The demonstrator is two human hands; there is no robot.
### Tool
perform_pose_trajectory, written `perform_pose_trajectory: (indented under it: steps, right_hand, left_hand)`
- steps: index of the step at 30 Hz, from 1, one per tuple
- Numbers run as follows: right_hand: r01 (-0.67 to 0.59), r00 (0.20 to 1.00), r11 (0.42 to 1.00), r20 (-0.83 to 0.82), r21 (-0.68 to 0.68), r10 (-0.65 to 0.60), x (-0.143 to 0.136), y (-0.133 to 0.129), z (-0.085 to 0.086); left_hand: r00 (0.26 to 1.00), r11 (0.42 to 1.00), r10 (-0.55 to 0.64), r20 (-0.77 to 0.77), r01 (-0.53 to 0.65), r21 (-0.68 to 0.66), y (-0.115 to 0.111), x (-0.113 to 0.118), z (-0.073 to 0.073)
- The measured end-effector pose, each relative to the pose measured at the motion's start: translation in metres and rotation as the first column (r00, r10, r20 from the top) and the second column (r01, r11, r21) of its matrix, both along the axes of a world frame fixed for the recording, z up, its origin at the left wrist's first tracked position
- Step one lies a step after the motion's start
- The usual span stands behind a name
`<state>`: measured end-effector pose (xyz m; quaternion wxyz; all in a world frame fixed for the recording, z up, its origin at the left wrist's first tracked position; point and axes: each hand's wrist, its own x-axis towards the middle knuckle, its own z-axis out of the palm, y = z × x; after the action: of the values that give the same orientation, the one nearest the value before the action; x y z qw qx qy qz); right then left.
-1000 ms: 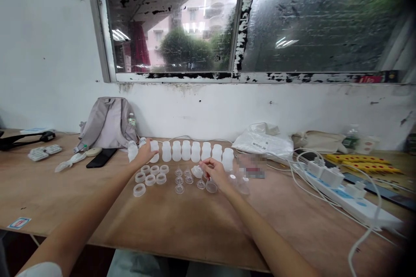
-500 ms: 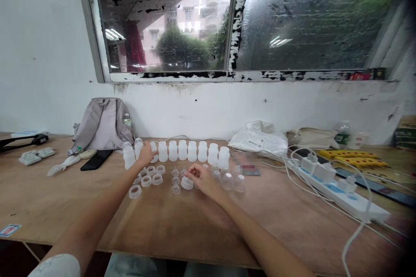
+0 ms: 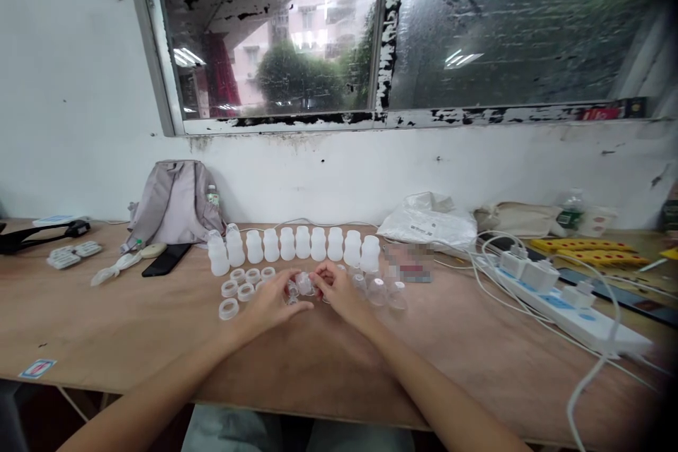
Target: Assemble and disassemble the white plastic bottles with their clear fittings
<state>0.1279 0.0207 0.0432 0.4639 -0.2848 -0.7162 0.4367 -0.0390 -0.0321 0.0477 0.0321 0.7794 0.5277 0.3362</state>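
Right hand (image 3: 335, 291) pinches a clear part (image 3: 304, 284); left hand (image 3: 271, 302) spread beside it. White bottles (image 3: 302, 243) stand behind; plastic bag (image 3: 424, 224) print illegible.

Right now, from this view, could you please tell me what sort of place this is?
Probably a simple indoor workroom: a wooden table bears a row of white bottles with loose translucent rings in front, and a power strip lies to the right.
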Motion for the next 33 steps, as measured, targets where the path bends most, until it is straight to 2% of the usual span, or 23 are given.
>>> perform_pose_trajectory:
  steps: [4, 9, 11, 14, 18, 24, 27, 30, 33]
  right_hand:
    - [-0.085, 0.995, 0.996, 0.049, -0.031, 0.086, -0.004, -0.004, -0.008]
    - [-0.113, 0.977, 0.993, 0.184, 0.013, 0.109, -0.008, -0.008, -0.016]
    - [-0.121, 0.956, 0.992, 0.274, 0.042, 0.106, -0.009, -0.011, -0.018]
    - [-0.130, 0.914, 0.985, 0.399, 0.113, 0.074, -0.010, -0.017, -0.021]
    - [-0.170, 0.878, 0.969, 0.475, 0.178, 0.067, -0.013, -0.022, -0.026]
    - [-0.201, 0.846, 0.944, 0.532, 0.262, 0.032, -0.017, -0.024, -0.027]
    - [-0.213, 0.843, 0.914, 0.538, 0.344, -0.006, -0.013, -0.021, -0.022]
    - [-0.119, 0.881, 0.904, 0.464, 0.412, -0.095, -0.005, -0.014, -0.016]
    - [-0.036, 0.902, 0.934, 0.415, 0.356, -0.123, 0.001, -0.007, -0.010]
  left_hand:
    - [0.998, 0.997, 0.055, 0.024, -0.057, 0.060, -0.011, 0.001, -0.013]
    - [0.996, 0.998, 0.054, 0.064, -0.055, 0.017, -0.017, -0.009, -0.020]
    - [0.998, 0.998, 0.064, 0.027, -0.064, -0.015, -0.024, -0.010, -0.022]
    - [0.985, 0.989, 0.133, -0.107, -0.139, -0.057, -0.038, -0.008, -0.026]
    - [0.969, 0.982, 0.159, -0.191, -0.175, -0.068, -0.049, -0.004, -0.030]
    - [0.985, 0.992, 0.112, -0.128, -0.118, -0.035, -0.049, -0.006, -0.033]
    - [0.986, 0.992, 0.099, -0.135, -0.109, -0.066, -0.046, -0.012, -0.039]
    - [0.985, 0.987, 0.118, -0.124, -0.131, -0.096, -0.044, -0.022, -0.046]
    - [0.986, 0.986, 0.161, -0.039, -0.163, -0.044, -0.044, -0.030, -0.047]
